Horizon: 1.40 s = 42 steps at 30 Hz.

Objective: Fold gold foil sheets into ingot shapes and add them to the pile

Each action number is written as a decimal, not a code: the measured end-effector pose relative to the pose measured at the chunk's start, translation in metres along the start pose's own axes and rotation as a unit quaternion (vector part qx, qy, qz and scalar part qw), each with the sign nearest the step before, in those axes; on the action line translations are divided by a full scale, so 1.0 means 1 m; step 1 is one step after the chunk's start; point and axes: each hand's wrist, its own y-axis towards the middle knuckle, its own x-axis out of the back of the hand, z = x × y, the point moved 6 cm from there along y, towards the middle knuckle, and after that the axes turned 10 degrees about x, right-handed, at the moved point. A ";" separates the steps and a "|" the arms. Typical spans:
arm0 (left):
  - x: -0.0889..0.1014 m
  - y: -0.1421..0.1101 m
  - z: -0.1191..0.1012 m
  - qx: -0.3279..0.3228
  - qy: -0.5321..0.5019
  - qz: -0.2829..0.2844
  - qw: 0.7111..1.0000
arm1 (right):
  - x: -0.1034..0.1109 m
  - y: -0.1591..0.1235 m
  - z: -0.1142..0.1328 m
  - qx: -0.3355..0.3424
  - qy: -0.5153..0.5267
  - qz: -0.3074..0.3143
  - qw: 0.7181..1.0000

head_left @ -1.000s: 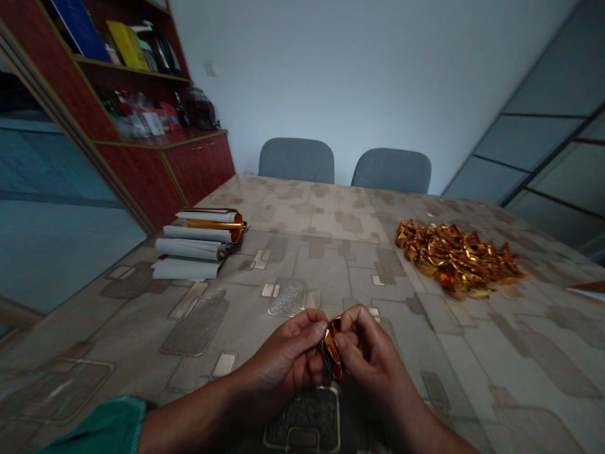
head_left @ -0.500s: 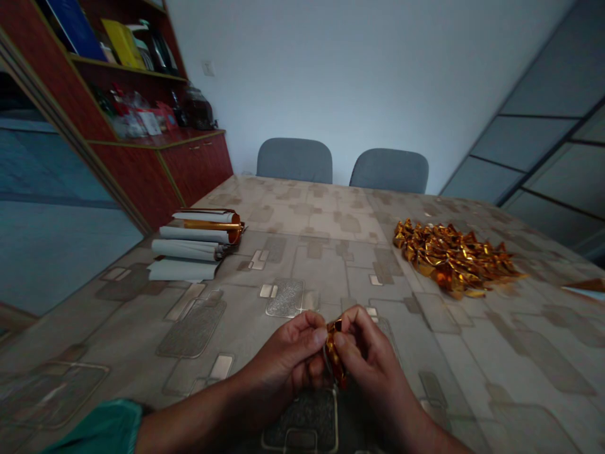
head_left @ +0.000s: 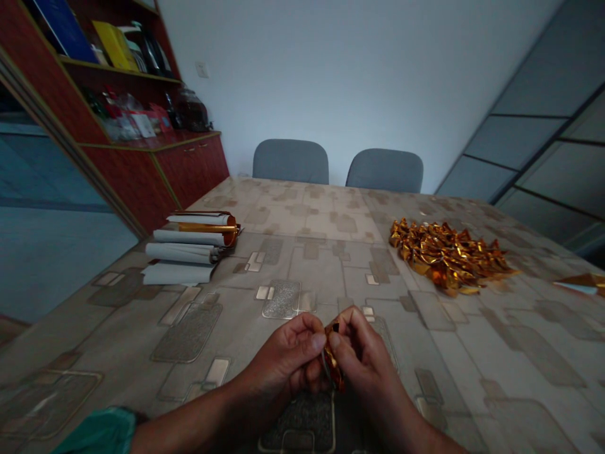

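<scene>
Between my two hands is a small folded piece of shiny gold foil paper (head_left: 333, 371), held above the near part of the table. My left hand (head_left: 293, 353) pinches its left side with thumb and fingers. On the other side, the thumb and fingers of my right hand (head_left: 360, 347) grip the top of the same piece. Much of the foil is hidden by my fingers. To the right on the table lies a heap of folded gold foil pieces (head_left: 447, 255). At the left rest curled sheets of gold foil paper (head_left: 186, 252), mostly showing their pale backs.
A patterned cloth covers the table (head_left: 326, 258). Two grey chairs (head_left: 290, 161) stand at its far edge, by the wall. One gold-and-white paper piece (head_left: 583, 284) lies at the far right. A red-brown cabinet (head_left: 189, 165) with several items stands at the left.
Both hands keep their pinch on the gold foil, with only slight finger movement. The whole view has shifted a little.
</scene>
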 end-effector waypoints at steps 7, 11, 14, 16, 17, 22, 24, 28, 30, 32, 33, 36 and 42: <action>0.002 -0.001 0.001 -0.002 -0.013 -0.008 1.000 | 0.004 0.001 -0.002 0.000 -0.008 -0.013 1.000; 0.000 -0.003 0.000 0.010 -0.011 -0.009 1.000 | 0.004 0.002 -0.004 -0.010 -0.016 -0.019 1.000; -0.001 -0.002 0.000 0.009 -0.009 -0.003 1.000 | 0.002 0.002 -0.003 -0.018 0.011 -0.014 1.000; 0.000 -0.001 0.000 0.004 -0.006 0.001 1.000 | 0.001 0.002 -0.001 -0.014 0.027 -0.014 0.999; 0.000 -0.001 0.000 0.001 -0.005 0.002 1.000 | 0.001 0.002 0.001 -0.010 0.030 -0.015 0.999; 0.003 0.000 0.002 -0.006 -0.001 0.000 1.000 | 0.001 0.002 -0.004 -0.012 0.025 -0.009 1.000; 0.001 -0.001 0.001 -0.005 -0.002 0.003 1.000 | 0.003 0.002 -0.007 -0.010 0.021 -0.019 1.000; -0.001 -0.002 -0.003 0.000 -0.030 0.001 1.000 | 0.005 0.001 -0.008 -0.004 0.054 -0.020 0.998; -0.002 -0.003 -0.004 0.003 -0.040 -0.002 0.999 | 0.005 0.001 -0.008 -0.010 0.058 -0.012 0.998; -0.002 -0.003 -0.005 0.003 -0.043 -0.005 0.999 | 0.004 0.002 -0.008 -0.017 0.049 -0.009 0.999; -0.002 -0.003 -0.005 0.002 -0.043 -0.007 0.999 | 0.004 0.002 -0.008 -0.019 0.043 -0.010 0.999; -0.002 -0.004 -0.004 0.000 -0.038 -0.008 0.999 | 0.004 0.003 -0.006 -0.017 0.040 -0.018 0.999; -0.002 -0.003 -0.004 -0.003 -0.020 -0.009 1.000 | 0.004 0.003 -0.001 -0.001 0.060 -0.023 0.998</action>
